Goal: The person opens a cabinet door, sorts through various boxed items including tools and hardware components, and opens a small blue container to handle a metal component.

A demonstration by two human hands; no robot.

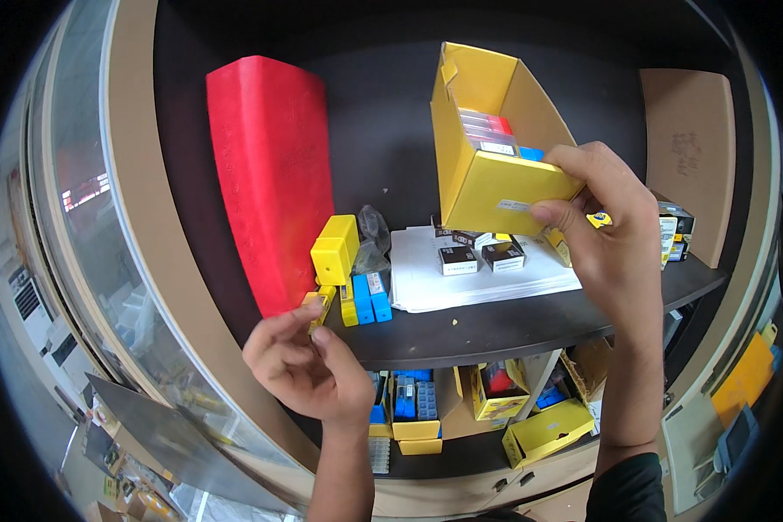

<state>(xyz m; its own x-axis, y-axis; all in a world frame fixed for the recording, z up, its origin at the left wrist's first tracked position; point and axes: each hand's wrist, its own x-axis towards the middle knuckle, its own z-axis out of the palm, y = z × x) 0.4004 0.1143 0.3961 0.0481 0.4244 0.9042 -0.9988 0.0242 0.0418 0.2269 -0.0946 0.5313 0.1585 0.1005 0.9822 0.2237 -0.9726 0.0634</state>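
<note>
My right hand (605,204) pinches the near edge of an open-topped yellow cardboard box (509,187), thumb outside and fingers over the rim. Held up above the shelf, the box is tilted so that clear plastic cases (487,126) with red and blue parts show inside. My left hand (309,361) is half curled, thumb and index finger apart. Its fingertips are close to a small yellow case (324,300) at the shelf's left edge; whether they touch it is unclear. Beside that case stand blue cases (371,297) and a larger yellow block-shaped case (335,250).
White paper sheets (418,287) lie on the dark shelf (496,344), with small black boxes (458,260) on top. A red folder-like panel (270,174) leans at left, a brown cardboard piece (687,165) at right. Yellow boxes (548,432) fill the lower shelf. Sliding glass (78,174) borders the left.
</note>
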